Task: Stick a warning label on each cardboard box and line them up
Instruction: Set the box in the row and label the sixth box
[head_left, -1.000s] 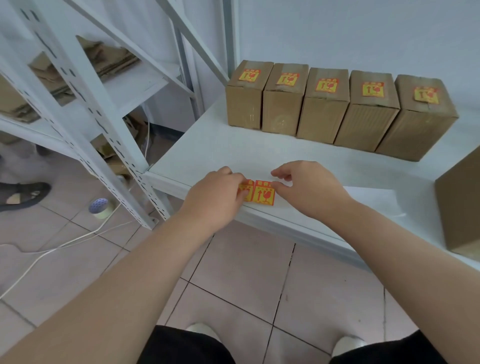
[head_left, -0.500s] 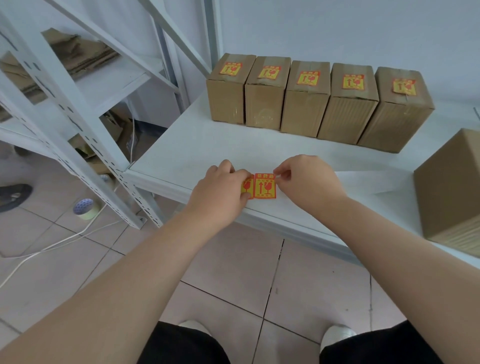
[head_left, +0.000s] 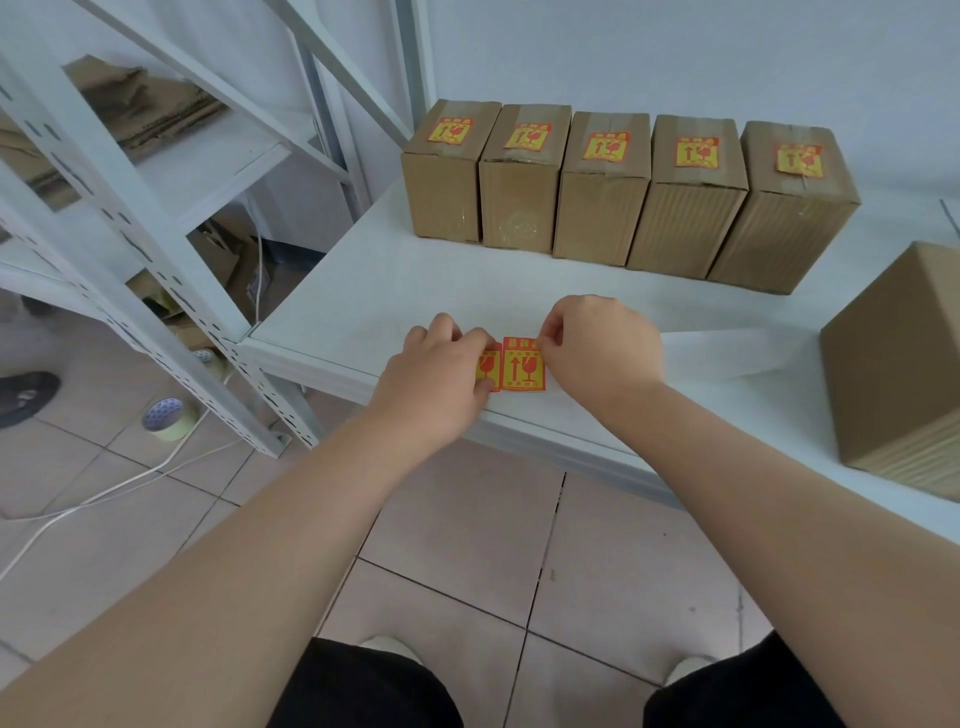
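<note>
A strip of red-and-yellow warning labels (head_left: 522, 366) lies near the front edge of the white shelf (head_left: 363, 291). My left hand (head_left: 441, 369) presses down on the strip's left part, covering it. My right hand (head_left: 597, 343) pinches the upper right corner of the exposed label. Several cardboard boxes (head_left: 602, 187) stand side by side in a row at the back, each with a label on top. One more cardboard box (head_left: 893, 364) with no label visible sits at the right edge.
A white metal rack (head_left: 130, 218) with flattened cardboard stands to the left. On the tiled floor below lie a roll of tape (head_left: 169, 418) and a white cable (head_left: 104, 488). A dark shoe (head_left: 26, 395) shows at far left.
My hands stay on the label strip. My right fingers have shifted up to the label's top right corner. The camera has turned slightly, showing more of the right box.
</note>
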